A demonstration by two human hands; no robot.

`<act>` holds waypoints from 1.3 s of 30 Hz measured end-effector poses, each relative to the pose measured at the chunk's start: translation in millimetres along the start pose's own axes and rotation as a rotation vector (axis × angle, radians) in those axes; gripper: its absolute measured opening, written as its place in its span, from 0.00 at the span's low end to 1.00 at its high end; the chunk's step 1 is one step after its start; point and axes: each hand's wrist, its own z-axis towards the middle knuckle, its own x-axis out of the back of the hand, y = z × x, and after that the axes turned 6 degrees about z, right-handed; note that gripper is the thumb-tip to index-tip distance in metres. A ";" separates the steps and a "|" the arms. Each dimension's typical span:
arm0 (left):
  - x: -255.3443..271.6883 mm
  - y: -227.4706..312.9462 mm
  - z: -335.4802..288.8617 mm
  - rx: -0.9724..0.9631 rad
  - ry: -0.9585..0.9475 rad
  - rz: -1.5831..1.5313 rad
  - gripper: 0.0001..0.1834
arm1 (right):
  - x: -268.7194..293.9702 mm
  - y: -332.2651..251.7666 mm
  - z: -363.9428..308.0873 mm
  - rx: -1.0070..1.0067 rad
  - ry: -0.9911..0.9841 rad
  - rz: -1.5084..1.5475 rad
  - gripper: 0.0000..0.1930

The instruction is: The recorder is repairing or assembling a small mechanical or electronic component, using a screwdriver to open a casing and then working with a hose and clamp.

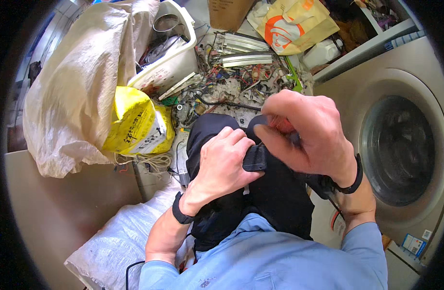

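Over my lap, my left hand (223, 158) is closed on a small black plastic box (255, 158), with its end face toward me. Just to the right and a little above, my right hand (311, 133) is curled, thumb and forefinger bent toward each other. Motion blurs its fingertips. A reddish thing (283, 124) shows inside the curl, but its kind is hidden by the fingers. A thin dark piece lies between the right fingertips and the box. Both wrists wear black bands.
Wires, metal strips (243, 59) and small scrap cover the floor ahead. On the left stand a white bin (171, 67), a yellow bag (140, 123) and a large woven sack (82, 92). A front-loading washing machine (398, 150) stands close on the right. A paper bag (299, 26) is at the back.
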 end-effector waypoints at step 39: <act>8.2 -1.7 -9.3 -0.040 -0.110 0.079 0.35 | 24.7 -17.4 -9.3 -0.209 -0.158 0.190 0.11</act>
